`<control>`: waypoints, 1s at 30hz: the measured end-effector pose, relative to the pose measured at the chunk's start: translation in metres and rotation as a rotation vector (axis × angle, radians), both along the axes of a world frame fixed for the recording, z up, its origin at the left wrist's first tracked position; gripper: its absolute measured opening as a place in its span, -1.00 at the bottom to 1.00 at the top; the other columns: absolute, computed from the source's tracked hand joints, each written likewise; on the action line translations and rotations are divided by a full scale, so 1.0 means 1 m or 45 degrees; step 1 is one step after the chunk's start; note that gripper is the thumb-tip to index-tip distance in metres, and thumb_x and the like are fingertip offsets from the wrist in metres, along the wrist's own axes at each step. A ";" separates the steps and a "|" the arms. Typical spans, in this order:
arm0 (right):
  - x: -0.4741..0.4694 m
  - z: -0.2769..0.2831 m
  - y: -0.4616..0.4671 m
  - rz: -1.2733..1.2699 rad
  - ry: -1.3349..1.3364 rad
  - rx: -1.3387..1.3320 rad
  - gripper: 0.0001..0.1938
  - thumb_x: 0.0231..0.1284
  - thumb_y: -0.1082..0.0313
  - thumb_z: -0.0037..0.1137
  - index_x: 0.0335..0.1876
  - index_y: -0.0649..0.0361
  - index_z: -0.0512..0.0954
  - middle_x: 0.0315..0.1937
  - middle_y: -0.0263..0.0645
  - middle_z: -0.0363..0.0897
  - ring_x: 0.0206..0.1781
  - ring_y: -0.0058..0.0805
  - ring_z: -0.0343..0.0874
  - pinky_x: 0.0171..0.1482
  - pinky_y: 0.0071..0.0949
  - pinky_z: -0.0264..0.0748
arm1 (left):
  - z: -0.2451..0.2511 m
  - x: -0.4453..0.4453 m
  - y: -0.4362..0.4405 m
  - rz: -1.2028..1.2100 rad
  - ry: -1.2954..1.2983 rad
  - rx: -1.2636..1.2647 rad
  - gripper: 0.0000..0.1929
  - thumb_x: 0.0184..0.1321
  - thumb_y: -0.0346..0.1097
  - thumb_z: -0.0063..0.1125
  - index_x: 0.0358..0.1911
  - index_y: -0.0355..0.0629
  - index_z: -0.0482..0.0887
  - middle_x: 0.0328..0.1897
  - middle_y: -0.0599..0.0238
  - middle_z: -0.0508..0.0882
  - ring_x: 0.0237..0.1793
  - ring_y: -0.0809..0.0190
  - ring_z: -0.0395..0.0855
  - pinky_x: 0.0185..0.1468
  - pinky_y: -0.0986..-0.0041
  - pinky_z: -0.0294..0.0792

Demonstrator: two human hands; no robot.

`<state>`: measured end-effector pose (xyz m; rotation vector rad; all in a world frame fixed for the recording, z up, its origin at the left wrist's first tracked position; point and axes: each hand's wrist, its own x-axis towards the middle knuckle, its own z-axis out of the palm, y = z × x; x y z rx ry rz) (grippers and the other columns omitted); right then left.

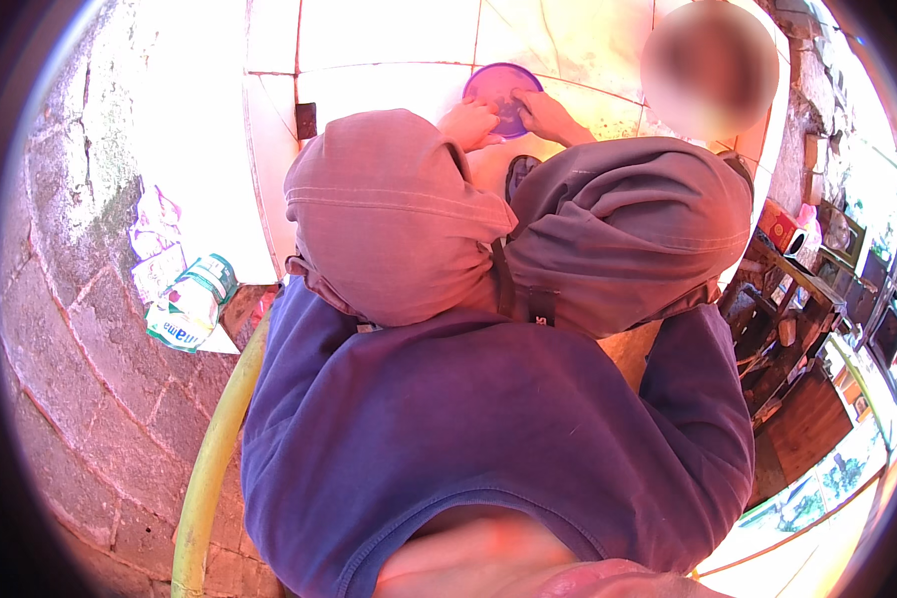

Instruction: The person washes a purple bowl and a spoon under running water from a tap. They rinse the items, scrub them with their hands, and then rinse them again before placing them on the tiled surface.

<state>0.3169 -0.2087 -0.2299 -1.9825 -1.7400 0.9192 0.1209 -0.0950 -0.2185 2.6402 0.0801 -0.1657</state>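
Note:
A round purple-rimmed container [502, 69] rests on the pale tiled floor beyond my bent knees. My left hand [472, 122] is at its left side, fingers over the rim and inner edge. From the right, my right hand [540, 113] reaches over the rim with its fingers bent. Whether either hand pinches the rim or something inside is too small to tell. The container's inside looks pale and mottled, with its contents unclear. Part of a dark shoe [522, 170] shows between my knees, just below the container.
A yellow-green hose [220, 441] runs along my left side over stone paving. Crumpled printed packaging [194, 303] lies at the left. At the right stand a red box [780, 226] and wooden clutter [800, 306]. A blurred round patch covers the upper right.

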 end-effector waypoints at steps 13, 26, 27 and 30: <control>-0.001 0.002 0.001 -0.001 0.036 -0.001 -0.65 0.24 0.43 -0.04 0.13 0.30 0.51 -0.10 0.15 0.62 -0.03 0.19 0.59 0.01 -0.04 0.51 | -0.007 -0.005 -0.002 0.035 -0.052 0.027 -0.43 0.27 0.20 0.13 -0.34 -0.33 0.75 -0.16 0.09 0.68 0.00 -0.02 0.58 0.19 0.20 0.34; -0.001 -0.002 0.000 -0.007 0.018 0.015 -0.65 0.19 0.43 -0.04 0.10 0.30 0.51 -0.13 0.15 0.62 -0.04 0.19 0.59 0.00 -0.01 0.50 | -0.003 -0.005 -0.002 0.141 -0.294 0.058 -0.46 0.08 0.23 0.28 -0.31 -0.23 0.74 -0.26 0.16 0.66 -0.06 0.01 0.65 0.33 0.12 0.31; 0.000 -0.001 0.000 0.001 0.008 0.008 -0.65 0.18 0.43 -0.06 0.09 0.30 0.52 -0.14 0.14 0.63 -0.05 0.19 0.59 -0.01 0.00 0.49 | -0.002 -0.005 -0.002 0.140 -0.278 0.042 -0.46 0.08 0.22 0.28 -0.30 -0.22 0.74 -0.26 0.16 0.66 -0.06 0.02 0.65 0.32 0.12 0.31; -0.001 0.000 0.002 0.003 -0.011 0.020 -0.64 0.18 0.45 -0.06 0.11 0.30 0.51 -0.14 0.15 0.63 -0.05 0.19 0.59 0.00 0.00 0.50 | -0.001 -0.005 -0.003 0.140 -0.269 0.045 -0.47 0.10 0.23 0.26 -0.25 -0.18 0.74 -0.26 0.18 0.65 -0.07 0.03 0.65 0.29 0.17 0.32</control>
